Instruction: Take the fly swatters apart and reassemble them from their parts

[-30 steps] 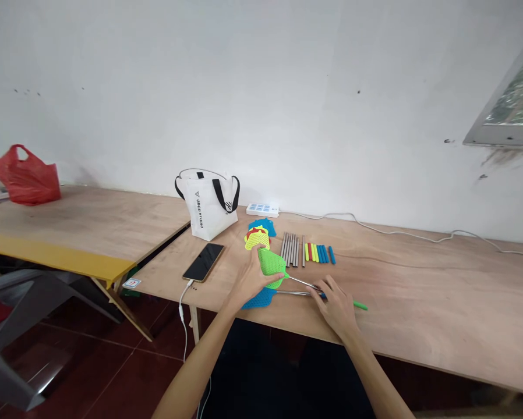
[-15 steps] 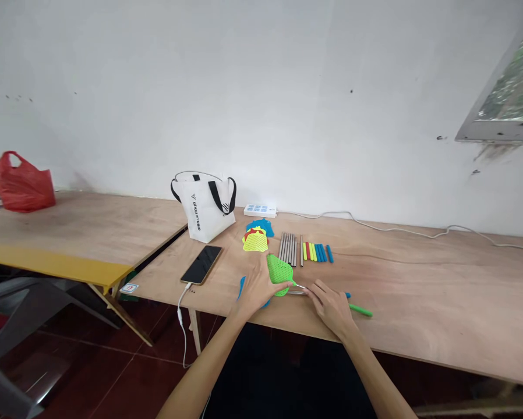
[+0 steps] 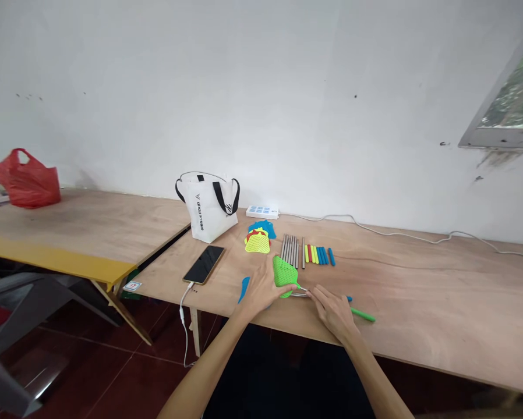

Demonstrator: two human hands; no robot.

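My left hand [image 3: 261,288] grasps the green fly swatter [image 3: 285,276] by its mesh head [image 3: 282,269] at 12 o'clock; my right hand [image 3: 334,308] clasps its metal rod [image 3: 303,288]; a blue fly swatter [image 3: 244,288] lies partly hidden by my left hand; a smartphone [image 3: 204,265] sits at 10 o'clock.

Plywood work table [image 3: 440,314]. A small label card [image 3: 133,286] lies at the near left corner, followed rightward by a smartphone [image 3: 203,265] and, behind it, an upright white tote bag [image 3: 211,216]. Rear edge: power strip [image 3: 262,212]. Centre: overlapping blue, red and yellow mesh swatter heads [image 3: 257,243], then parallel metal tubes [image 3: 290,251] and coloured grips [image 3: 314,254]. Near edge: a blue fly swatter [image 3: 244,289], partly hidden. Adjacent yellow-edged table [image 3: 95,224], left: a red plastic bag [image 3: 32,185].
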